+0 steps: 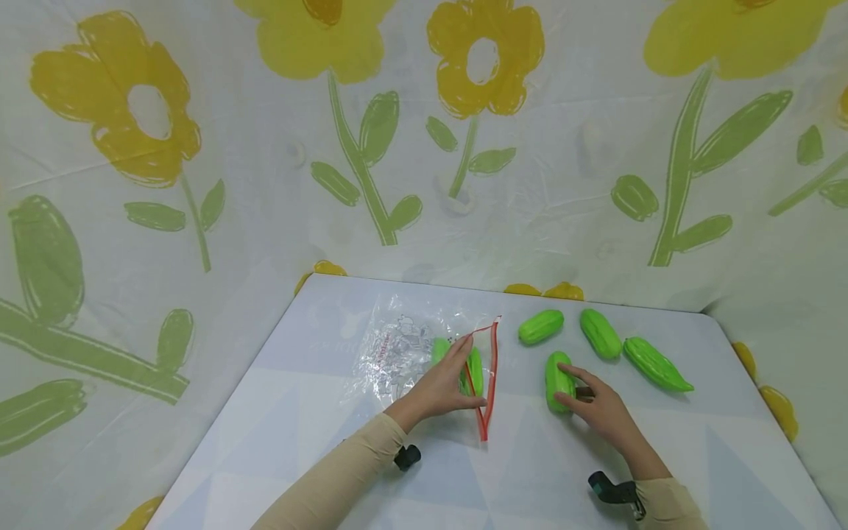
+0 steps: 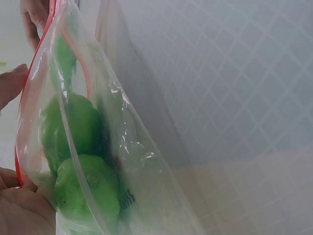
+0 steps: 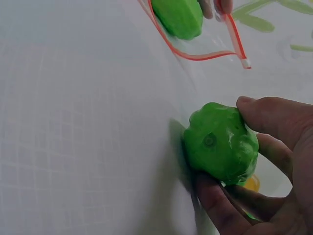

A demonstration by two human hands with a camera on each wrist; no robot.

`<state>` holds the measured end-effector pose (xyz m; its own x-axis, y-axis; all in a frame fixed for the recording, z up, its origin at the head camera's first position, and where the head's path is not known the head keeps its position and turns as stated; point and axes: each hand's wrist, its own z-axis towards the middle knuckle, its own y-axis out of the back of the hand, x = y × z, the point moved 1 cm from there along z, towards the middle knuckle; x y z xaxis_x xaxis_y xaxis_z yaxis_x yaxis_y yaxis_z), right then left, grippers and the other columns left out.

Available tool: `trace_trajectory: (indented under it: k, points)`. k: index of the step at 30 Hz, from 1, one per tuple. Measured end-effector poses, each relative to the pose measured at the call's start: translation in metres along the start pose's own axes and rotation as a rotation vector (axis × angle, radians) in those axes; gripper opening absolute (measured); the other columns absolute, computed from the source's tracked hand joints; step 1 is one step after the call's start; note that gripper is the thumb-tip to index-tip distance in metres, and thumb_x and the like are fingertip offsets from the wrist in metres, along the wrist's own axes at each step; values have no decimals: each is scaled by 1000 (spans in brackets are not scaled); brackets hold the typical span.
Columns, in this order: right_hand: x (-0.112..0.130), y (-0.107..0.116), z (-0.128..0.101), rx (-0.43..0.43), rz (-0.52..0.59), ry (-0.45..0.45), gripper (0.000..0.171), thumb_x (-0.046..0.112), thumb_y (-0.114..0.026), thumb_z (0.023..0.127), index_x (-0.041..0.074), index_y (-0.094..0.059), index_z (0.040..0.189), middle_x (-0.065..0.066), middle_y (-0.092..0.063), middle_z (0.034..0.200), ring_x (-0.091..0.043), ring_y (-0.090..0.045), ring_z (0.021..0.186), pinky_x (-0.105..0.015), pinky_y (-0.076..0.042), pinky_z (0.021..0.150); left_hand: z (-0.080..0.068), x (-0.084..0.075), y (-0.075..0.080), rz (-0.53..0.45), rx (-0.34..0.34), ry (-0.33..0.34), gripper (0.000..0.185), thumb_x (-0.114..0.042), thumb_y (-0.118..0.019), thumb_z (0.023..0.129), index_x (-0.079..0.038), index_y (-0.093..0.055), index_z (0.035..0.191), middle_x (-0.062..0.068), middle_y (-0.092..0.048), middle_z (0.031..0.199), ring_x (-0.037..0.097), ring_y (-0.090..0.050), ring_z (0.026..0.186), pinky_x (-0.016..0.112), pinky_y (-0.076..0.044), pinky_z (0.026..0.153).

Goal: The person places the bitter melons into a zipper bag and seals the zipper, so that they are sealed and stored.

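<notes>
Four green toy gourds lie loose on the white table toward its far right corner, and at least two more sit inside a clear zip bag (image 1: 404,350) near the middle of the far edge. The left hand (image 1: 442,389) holds the bag's red-edged mouth (image 1: 489,379) open, thumb low on one lip and fingers raised on the other; the left wrist view shows the thumb and a fingertip pinching the red strip, with the green gourds in the bag (image 2: 80,161) pressed against the plastic.

The right hand (image 1: 599,412) rests on the table just right of the bag's mouth, its fingers and thumb curled round the nearest gourd (image 1: 559,380), which still touches the tabletop. The right wrist view shows that gourd end-on (image 3: 221,143), with the thumb on top and the fingers wrapped beneath it.

Behind it, nearer the far edge, lie a short gourd (image 1: 540,326), a second gourd (image 1: 600,333) just right of that, and a long pointed gourd (image 1: 656,364) farthest right, the last two nearly touching at one end. A sheet printed with yellow flowers and green leaves hangs behind and beside the table (image 1: 318,442).
</notes>
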<state>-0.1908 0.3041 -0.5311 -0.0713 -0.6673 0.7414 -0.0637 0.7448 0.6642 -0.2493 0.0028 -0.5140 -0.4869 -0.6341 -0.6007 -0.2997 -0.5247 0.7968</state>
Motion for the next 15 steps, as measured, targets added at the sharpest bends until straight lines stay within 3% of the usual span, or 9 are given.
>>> trace_trajectory:
  k: [15]
  points:
    - [2,-1,-5,-15,-16,48,59,52,-59,84,27,-47,136,-18,-39,142,-44,-50,114,-46,-53,76,0,-2,1,18,-1,6,115,-47,-77,69,-15,-4,151,3,-8,156,21,-25,137,38,-38,103]
